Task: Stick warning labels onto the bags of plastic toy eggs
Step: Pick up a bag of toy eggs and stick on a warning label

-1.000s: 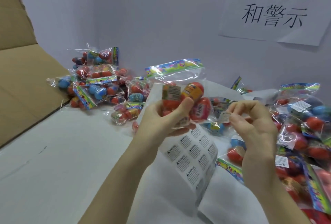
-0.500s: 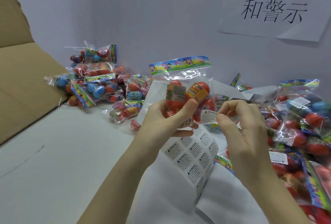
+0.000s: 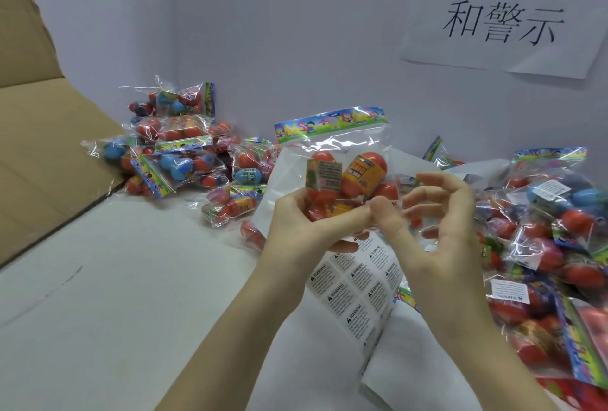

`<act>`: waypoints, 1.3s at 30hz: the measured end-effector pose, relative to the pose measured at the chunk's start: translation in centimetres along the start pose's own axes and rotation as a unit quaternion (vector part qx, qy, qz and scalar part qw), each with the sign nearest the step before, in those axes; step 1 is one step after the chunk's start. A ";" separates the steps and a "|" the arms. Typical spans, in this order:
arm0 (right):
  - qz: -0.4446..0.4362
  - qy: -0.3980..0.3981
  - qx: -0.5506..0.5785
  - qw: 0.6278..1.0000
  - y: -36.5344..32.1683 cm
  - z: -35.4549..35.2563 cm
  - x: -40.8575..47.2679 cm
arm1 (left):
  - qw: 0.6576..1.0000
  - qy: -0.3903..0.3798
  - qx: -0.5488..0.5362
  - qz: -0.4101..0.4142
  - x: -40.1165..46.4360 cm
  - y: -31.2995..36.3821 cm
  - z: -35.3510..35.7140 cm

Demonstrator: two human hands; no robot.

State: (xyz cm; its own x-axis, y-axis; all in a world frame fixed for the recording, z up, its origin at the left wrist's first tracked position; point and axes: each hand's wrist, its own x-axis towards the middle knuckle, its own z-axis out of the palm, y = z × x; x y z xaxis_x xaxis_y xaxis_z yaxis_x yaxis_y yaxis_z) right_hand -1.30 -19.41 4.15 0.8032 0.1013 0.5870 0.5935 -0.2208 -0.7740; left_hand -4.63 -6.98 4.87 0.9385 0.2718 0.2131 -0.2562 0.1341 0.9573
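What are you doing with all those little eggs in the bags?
A person is putting warning stickers on bags of toy eggs. The left hand holds one bag up, along with a sheet of stickers hanging under it. The right hand has its thumb pressed against the lower front of that bag, where a sticker goes. A heap of bags lies on the right, some already showing white stickers, and another heap lies at the back left.

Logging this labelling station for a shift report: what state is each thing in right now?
held bag: upright, sealed, gripped by left hand.
right hand: thumb pressing the bag's lower front, fingers spread.
label sheet: hanging under the bag, labels remaining.
right pile: some bags labelled.
left pile: heaped by the cardboard box.
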 end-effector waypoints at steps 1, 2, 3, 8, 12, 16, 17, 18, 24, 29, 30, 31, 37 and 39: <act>0.036 -0.007 0.033 0.999 0.0 0.0 0.1 | 1.000 -0.002 -0.009 -0.003 0.0 0.0 0.0; 0.074 -0.022 0.067 0.995 0.0 -0.1 0.2 | 1.000 -0.008 -0.017 -0.007 0.0 0.0 0.0; 0.105 -0.049 0.107 0.987 0.0 -0.2 0.4 | 0.999 -0.016 -0.026 -0.011 0.0 0.0 0.0; 0.140 -0.128 0.233 0.954 -0.3 -0.6 0.7 | 0.999 -0.019 -0.044 -0.016 0.2 0.0 -0.2; 0.108 -0.076 0.214 0.968 -0.5 -0.5 0.8 | 1.000 0.006 0.010 0.013 0.1 -0.2 0.3; 0.077 -0.012 0.203 0.976 -0.4 -0.6 0.6 | 0.996 0.057 0.042 0.046 -0.4 -0.3 1.5; 0.064 0.014 0.192 0.979 -0.4 -0.6 0.5 | 0.993 0.082 0.068 0.056 -0.4 -0.5 1.6; 0.045 0.048 0.174 0.983 -0.3 -0.6 0.5 | 0.986 0.114 0.099 0.067 -0.4 -0.7 1.6; -0.268 0.140 -0.142 0.943 0.6 0.0 0.0 | 0.999 0.004 0.000 0.041 -0.4 -0.6 1.8; -0.353 0.014 -0.158 0.922 0.5 1.0 -0.8 | 0.989 -0.007 -0.146 -0.034 -0.1 -0.2 1.0; -0.328 0.015 -0.111 0.938 0.2 0.8 -0.7 | 0.988 0.004 -0.148 -0.036 0.0 -0.1 0.6; -0.297 0.025 -0.080 0.951 0.1 0.5 -0.5 | 0.990 0.008 -0.139 -0.032 0.1 0.0 0.4; -0.070 0.033 -0.007 0.997 0.2 -0.1 0.3 | 0.993 -0.050 -0.106 -0.008 0.0 -0.1 0.2; -0.036 0.055 0.062 0.996 0.0 -0.2 0.2 | 0.993 -0.055 -0.104 -0.002 0.1 -0.1 0.3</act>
State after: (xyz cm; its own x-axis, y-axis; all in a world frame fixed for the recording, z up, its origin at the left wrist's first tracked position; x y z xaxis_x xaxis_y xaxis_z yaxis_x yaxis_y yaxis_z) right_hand -1.11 -19.59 4.33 0.7515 0.0048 0.6597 0.6572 -0.0938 -0.7479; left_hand -4.45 -7.21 4.87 0.9564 0.1663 0.2401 -0.2835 0.3312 0.8999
